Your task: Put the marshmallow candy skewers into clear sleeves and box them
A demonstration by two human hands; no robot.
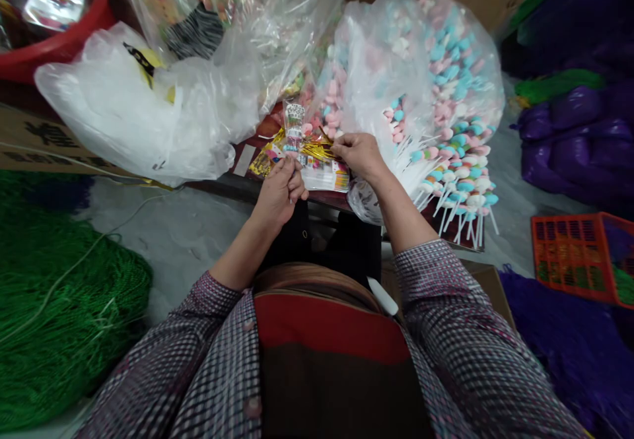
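My left hand (281, 188) is closed around the lower end of a small clear printed packet (294, 123), which stands up above my fingers. Something pink and blue shows at its bottom. To the right, my right hand (360, 154) pinches at the end of gold twist ties (317, 150); how many strips are between its fingertips I cannot make out. Under and beside the hands lie flat printed plastic packs (324, 179) and more gold pieces (262, 163). Close to my right forearm, marshmallow sticks (460, 185) in pink, white and blue spread over the table edge.
Large clear bags of marshmallows (396, 49) and colourful sweets (257, 3) crowd the back. A crumpled white plastic bag (148, 122) lies left, near a red basin (64, 49). Green netting (64, 307) covers the left floor; purple netting (559, 353) and an orange crate (569, 254) stand right.
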